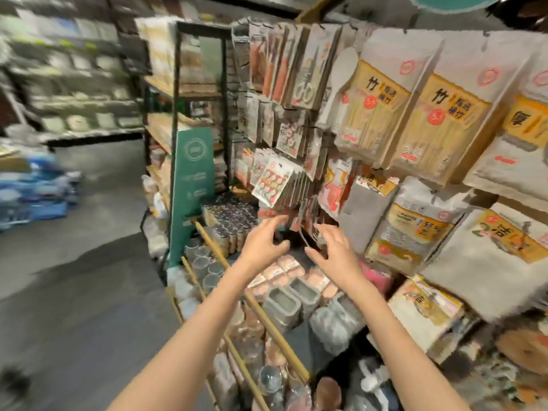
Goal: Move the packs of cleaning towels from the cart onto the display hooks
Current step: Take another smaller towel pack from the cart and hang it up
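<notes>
Below hanging packs (289,203), both hands, left (262,243) and right (332,247), half-open, empty.

Both hands — left (262,243), right (332,247) — reach toward hanging packs (292,216), fingers spread.

Shop aisle with a grey, smooth floor (89,262), motion-blurred on the left. A dark metal-framed shelving unit (178,114) with wooden shelves stands mid-frame, a green sign panel (192,179) leaning against it. Further stocked shelves (74,84) line the far wall.
</notes>
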`<state>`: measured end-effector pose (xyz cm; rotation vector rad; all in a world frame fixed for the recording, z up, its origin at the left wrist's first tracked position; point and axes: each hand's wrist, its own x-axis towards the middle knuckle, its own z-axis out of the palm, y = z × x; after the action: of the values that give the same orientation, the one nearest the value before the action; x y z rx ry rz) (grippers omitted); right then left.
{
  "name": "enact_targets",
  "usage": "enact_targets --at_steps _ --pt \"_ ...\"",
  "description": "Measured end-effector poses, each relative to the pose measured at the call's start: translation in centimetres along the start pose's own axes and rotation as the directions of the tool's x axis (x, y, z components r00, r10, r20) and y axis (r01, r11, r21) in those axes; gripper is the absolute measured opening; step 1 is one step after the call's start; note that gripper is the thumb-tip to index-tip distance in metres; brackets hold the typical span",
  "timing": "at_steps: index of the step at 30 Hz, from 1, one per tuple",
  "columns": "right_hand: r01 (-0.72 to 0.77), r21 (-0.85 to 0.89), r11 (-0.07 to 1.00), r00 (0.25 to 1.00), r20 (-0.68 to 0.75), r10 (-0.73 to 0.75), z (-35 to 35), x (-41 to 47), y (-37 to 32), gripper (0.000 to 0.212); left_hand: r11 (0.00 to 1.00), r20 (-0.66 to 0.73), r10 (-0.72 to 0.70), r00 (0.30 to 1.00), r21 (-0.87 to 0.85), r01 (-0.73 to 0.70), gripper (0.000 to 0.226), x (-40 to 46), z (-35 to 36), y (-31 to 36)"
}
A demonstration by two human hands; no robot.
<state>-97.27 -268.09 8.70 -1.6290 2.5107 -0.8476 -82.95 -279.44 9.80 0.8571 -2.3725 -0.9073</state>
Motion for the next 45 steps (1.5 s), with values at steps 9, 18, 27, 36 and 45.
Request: enact_targets --at_steps 9,18,27,36,45 --pt "0.322 0.009 0.947 0.917 0.244 -0.315 12.2 6.3 -15.2 0.063 0.953 -0.255 -0.285 0.924 0.029 0.302 0.058 -5.8 -12.5 -13.7" --pt "0.52 0.1 0.848 0.8 0.292 -0.525 23.8 13.5 -31.0 0.064 0.885 -0.414 -0.425 0.805 -0.005 0.465 0.059 -8.4 -25.4 -27.7" --pt "0.587 0.232 0.775 0.703 0.328 -0.631 33.9 19.1 -44.6 0.064 0.842 -0.525 -0.484 0.7 -0.063 0.535 0.058 -10.3 -36.4 -39.4" --pt "0.683 0.313 0.66 0.543 0.387 -0.745 44.0 25.2 -55.7 0.065 0.757 -0.62 -0.565 0.545 -0.125 0.642 0.061 -11.1 -43.6 -50.0" --pt "0.779 0.446 0.44 0.217 0.467 -0.857 55.7 32.4 -69.4 0.065 0.562 -0.736 -0.643 0.212 -0.264 0.784 0.058 -11.0 -52.0 -60.0"
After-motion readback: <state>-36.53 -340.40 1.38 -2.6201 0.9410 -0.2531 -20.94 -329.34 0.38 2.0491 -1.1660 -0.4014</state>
